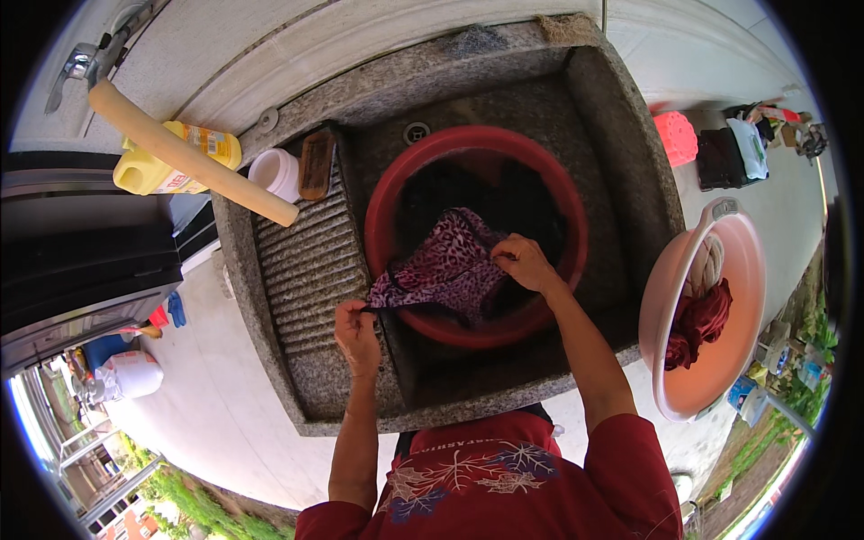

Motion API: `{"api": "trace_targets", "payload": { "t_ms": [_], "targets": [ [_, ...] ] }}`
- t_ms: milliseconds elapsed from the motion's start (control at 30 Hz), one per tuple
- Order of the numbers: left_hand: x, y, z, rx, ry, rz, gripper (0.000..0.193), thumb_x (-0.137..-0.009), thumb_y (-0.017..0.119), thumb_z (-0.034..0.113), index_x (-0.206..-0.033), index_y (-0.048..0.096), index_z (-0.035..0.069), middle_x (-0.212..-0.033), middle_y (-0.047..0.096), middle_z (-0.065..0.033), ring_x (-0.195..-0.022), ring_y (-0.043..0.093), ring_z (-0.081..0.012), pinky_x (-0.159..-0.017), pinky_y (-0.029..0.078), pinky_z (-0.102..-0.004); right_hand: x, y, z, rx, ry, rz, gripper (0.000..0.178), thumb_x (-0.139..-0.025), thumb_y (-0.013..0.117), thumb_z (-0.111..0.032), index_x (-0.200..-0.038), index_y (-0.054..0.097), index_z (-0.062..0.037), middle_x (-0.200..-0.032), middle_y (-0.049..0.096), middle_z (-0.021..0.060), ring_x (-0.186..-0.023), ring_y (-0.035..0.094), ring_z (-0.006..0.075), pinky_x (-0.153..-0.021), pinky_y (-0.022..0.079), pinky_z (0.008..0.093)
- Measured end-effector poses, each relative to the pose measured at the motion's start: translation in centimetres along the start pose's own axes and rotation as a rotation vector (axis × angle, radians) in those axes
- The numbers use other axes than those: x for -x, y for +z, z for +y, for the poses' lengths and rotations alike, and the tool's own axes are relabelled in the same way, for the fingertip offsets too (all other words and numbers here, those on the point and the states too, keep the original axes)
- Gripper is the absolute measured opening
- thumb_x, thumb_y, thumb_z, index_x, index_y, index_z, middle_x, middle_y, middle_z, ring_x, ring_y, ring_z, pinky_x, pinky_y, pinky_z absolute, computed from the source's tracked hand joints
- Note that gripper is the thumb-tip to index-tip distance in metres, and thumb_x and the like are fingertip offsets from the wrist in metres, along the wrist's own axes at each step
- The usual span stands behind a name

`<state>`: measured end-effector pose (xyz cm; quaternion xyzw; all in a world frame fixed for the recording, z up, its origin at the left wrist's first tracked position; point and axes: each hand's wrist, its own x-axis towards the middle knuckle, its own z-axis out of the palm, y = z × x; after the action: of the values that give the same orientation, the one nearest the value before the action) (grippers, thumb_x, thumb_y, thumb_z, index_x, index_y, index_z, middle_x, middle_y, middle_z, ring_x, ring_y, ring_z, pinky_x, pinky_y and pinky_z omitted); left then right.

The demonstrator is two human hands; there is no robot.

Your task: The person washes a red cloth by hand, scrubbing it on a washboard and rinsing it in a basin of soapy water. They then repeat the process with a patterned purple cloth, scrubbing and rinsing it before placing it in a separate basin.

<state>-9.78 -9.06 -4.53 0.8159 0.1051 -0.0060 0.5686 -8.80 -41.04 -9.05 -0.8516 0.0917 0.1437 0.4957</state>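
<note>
Between my two hands is stretched a pink and black leopard-print piece of underwear with dark edging. My left hand pinches its left end near the edge of the ribbed washboard. At the other side my right hand grips the cloth with bent fingers. The garment hangs over the near part of a round red basin, which stands in the stone sink. Dark, wet-looking cloth fills much of the basin; its separate pieces cannot be made out.
A scrubbing brush and a white tub sit atop the washboard. A tan hose hangs from the tap, across a yellow jug. To the right, a pale pink basin holds dark red cloth.
</note>
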Motion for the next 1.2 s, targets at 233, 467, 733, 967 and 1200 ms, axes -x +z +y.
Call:
{"api": "trace_targets", "payload": {
  "t_ms": [233,467,733,967,1200],
  "targets": [
    [-1.1,0.7,-0.2,0.076,-0.061,-0.004,0.013,-0.083,0.06,0.004,-0.094,0.054,0.002,-0.077,0.056,-0.0014,-0.067,0.051,-0.0078,-0.061,0.042,-0.0231,-2.4,1.4,-3.0,0.272,-0.095,0.485,0.013,-0.074,0.066,-0.015,-0.086,0.064,-0.0111,-0.093,0.056,0.0081,-0.088,0.056,0.0302,-0.069,0.049,0.0395],
    [-1.7,0.6,-1.1,0.042,-0.131,0.01,0.012,-0.083,0.06,-0.001,-0.092,0.053,0.003,-0.077,0.056,-0.0006,-0.063,0.052,-0.0074,-0.056,0.043,-0.0207,1.8,8.4,-4.2,0.604,0.018,-0.003,0.024,-0.075,0.07,-0.023,-0.092,0.062,-0.0077,-0.099,0.057,0.0128,-0.095,0.056,0.0322,-0.074,0.051,0.0429],
    [-2.2,0.5,-0.4,0.047,-0.056,0.083,0.011,-0.082,0.055,0.001,-0.091,0.051,0.004,-0.076,0.055,-0.0006,-0.063,0.049,-0.006,-0.054,0.041,-0.0203,0.5,3.9,-1.5,-0.204,0.037,0.183,0.022,-0.079,0.066,-0.015,-0.096,0.066,-0.0016,-0.097,0.059,0.0134,-0.085,0.059,0.0235,-0.071,0.049,0.0337],
    [-4.3,1.5,4.6,0.34,-0.007,0.145,0.01,-0.077,0.044,0.007,-0.086,0.044,0.003,-0.087,0.06,-0.0112,-0.076,0.052,-0.0157,-0.077,0.043,-0.0306,-0.1,-5.2,-8.5,-0.667,-0.128,0.285,0.007,-0.087,0.058,-0.005,-0.089,0.064,-0.0021,-0.069,0.048,-0.0093,-0.064,0.04,0.0006,-0.057,0.034,0.0183],
    [-6.5,2.4,8.4,0.526,-0.005,0.078,0.01,-0.08,0.046,0.012,-0.089,0.044,0.009,-0.073,0.043,0.0019,-0.061,0.038,-0.0068,-0.059,0.034,-0.0214,-0.6,-9.8,-11.8,-0.652,-0.176,0.317,0.007,-0.083,0.062,-0.004,-0.086,0.067,0.0002,-0.069,0.053,-0.0084,-0.065,0.044,0.0007,-0.059,0.036,0.0193]
  ]
}}
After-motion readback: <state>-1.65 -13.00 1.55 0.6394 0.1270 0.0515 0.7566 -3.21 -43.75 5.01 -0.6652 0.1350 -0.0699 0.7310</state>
